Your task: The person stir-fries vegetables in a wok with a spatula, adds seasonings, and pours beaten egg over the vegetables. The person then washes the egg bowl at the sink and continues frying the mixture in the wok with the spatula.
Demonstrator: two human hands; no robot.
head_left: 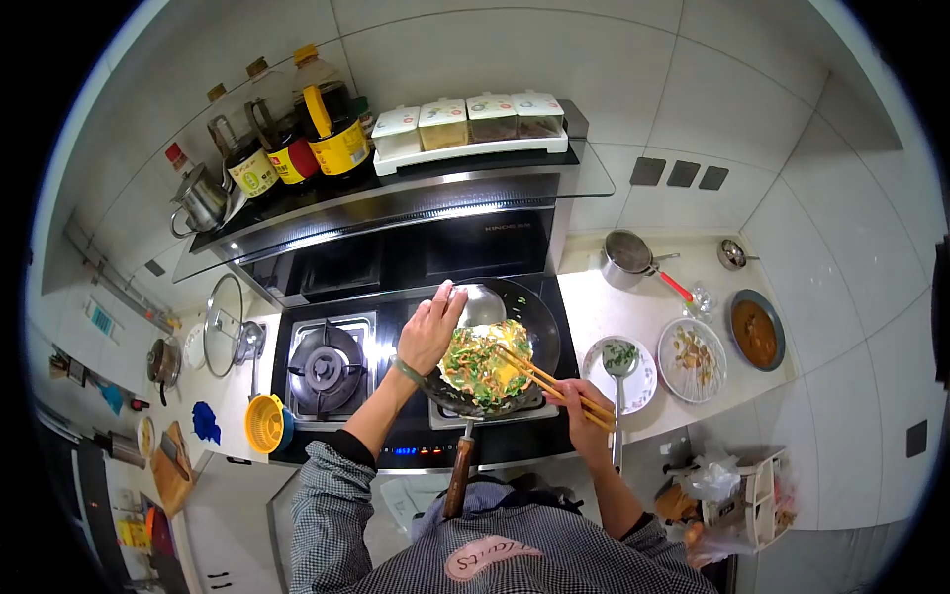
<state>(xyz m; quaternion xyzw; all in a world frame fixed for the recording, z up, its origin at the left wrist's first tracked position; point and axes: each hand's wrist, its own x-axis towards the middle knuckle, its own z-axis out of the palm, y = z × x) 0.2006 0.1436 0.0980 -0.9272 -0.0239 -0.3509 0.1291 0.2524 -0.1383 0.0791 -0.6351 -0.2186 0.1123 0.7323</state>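
My left hand reaches over the wok, its fingers closed at the edge of a shiny greyish bowl that looks tilted over the pan. My right hand grips a pair of wooden chopsticks, and their tips touch the food. In the wok lies a mix of chopped greens, orange shreds and yellow egg. The wok sits on the right burner, its wooden handle pointing toward my body. A green bangle circles my left wrist.
Right of the stove stand a white plate with a ladle, a white bowl, a dish of brown sauce and a small pot. Left are a bare burner and a yellow basket. Sauce bottles line the shelf above.
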